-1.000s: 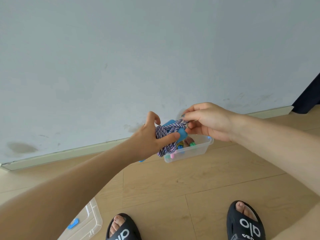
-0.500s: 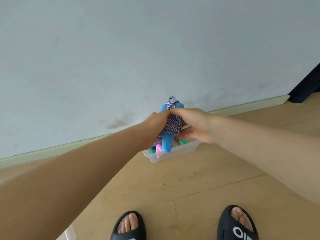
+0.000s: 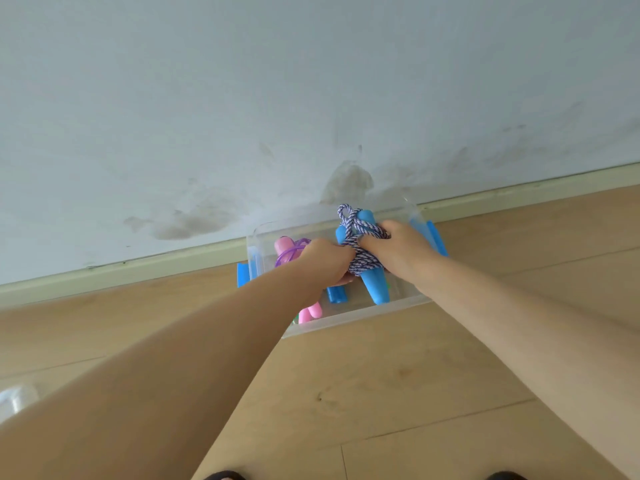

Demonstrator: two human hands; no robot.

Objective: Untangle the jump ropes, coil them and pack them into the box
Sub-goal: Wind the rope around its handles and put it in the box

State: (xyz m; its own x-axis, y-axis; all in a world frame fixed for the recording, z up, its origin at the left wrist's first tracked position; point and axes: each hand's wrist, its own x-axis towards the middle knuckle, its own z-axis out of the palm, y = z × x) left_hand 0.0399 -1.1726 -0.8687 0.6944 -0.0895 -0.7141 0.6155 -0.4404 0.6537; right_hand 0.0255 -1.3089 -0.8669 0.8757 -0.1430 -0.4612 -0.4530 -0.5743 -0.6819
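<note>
Scene: a person reaches both arms out over a clear plastic box point(image 3: 349, 322) that sits on a wooden floor point(image 3: 415, 375), close to a pale wall point(image 3: 311, 81) and its baseboard point(image 3: 138, 270).
Bundle: a blue-handled jump rope point(image 3: 372, 284), its purple-and-white cord wound round the two handles, is held tilted over the open box; the lower handle end points down inside the front wall, and a loop of cord sticks up at the top.
Left hand point(image 3: 327, 263): grip closed on the left side of the wound cord, fingers curled round it.
Right hand point(image 3: 398, 245): grip closed on the right side of the same bundle, fingers curled into the cord.
Inside the box: a pink-handled rope point(image 3: 285, 244) with purple cord lies at the left; a short blue handle point(image 3: 336, 294) lies just below the left hand.
Box sides: blue latches point(image 3: 243, 274) show at both ends.
Wall: dark smudges mark it above the box.
Lower left corner: a blurred clear plastic piece point(image 3: 15, 400) lies on the floor, well apart from the box.
</note>
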